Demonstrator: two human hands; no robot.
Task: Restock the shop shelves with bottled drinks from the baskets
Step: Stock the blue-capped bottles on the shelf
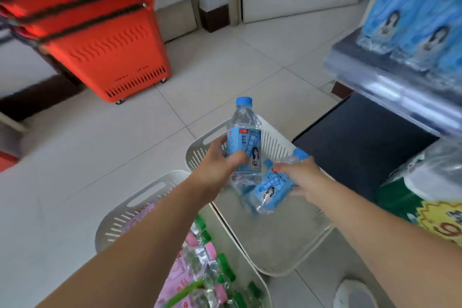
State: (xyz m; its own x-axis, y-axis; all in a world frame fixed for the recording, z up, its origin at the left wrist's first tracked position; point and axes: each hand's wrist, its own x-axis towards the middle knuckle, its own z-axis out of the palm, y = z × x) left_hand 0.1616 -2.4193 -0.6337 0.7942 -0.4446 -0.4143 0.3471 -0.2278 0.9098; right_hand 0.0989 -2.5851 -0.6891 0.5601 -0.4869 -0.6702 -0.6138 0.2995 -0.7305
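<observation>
My left hand (220, 160) grips an upright water bottle (243, 127) with a blue cap and blue label, above the far end of a white basket (275, 252). My right hand (302, 180) grips a second blue-label bottle (268, 191), tilted with its cap up to the right, over the same basket. Another bottle seems to lie low in that basket under the hands, blurred. A nearer white basket (140, 197) holds several bottles with pink labels and green caps (200, 265). At the upper right a shelf (390, 87) carries blue-label bottles (420, 22).
A stack of red shopping baskets on wheels (100, 40) stands at the upper left on the pale tiled floor (225, 62). A dark lower shelf board (362, 137) sits right of the basket. Green and yellow packaged goods (425, 197) are at the right edge.
</observation>
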